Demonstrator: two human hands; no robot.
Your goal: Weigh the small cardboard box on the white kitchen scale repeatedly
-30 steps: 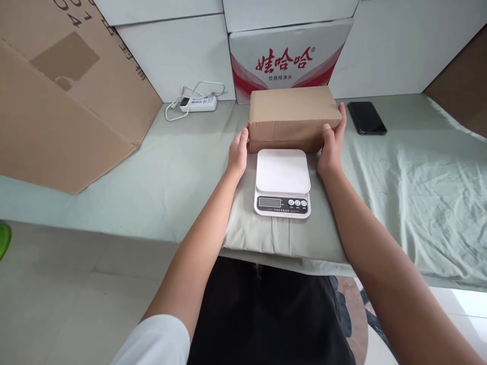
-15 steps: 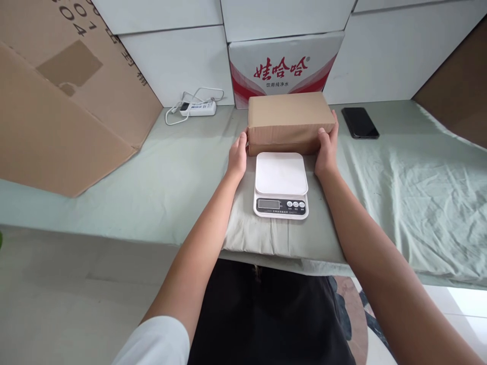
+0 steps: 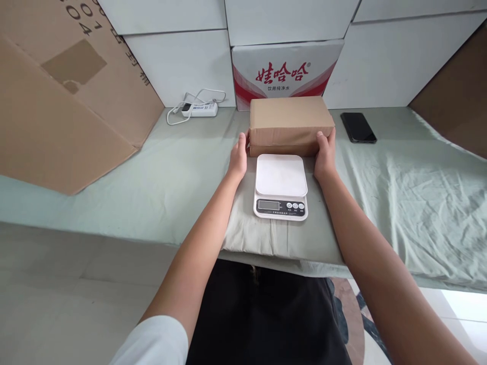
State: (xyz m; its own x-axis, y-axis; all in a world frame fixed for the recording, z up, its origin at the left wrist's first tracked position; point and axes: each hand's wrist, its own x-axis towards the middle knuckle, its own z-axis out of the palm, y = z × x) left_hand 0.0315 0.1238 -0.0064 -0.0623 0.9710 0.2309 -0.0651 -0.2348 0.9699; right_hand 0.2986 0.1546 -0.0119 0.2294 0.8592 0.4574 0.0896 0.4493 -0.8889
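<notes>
A closed brown carton [image 3: 291,114] appears to rest on a table's pale green cloth [image 3: 190,192], directly behind a white kitchen scale [image 3: 280,175]; whether they touch is unclear. The person's left hand [image 3: 238,157] holds the carton's left end, fingers partly hidden. The right hand [image 3: 325,154] grips the right end, thumb across the front corner. As far as can be judged, the two-handed hold is complete, but the carton is neither on the scale nor released. The scale's display shows no readable figure. Farther out are a phone [image 3: 358,126] to the right, a white device with a cable [image 3: 205,110] to the left, and a red-and-white printed box [image 3: 283,68] behind.
</notes>
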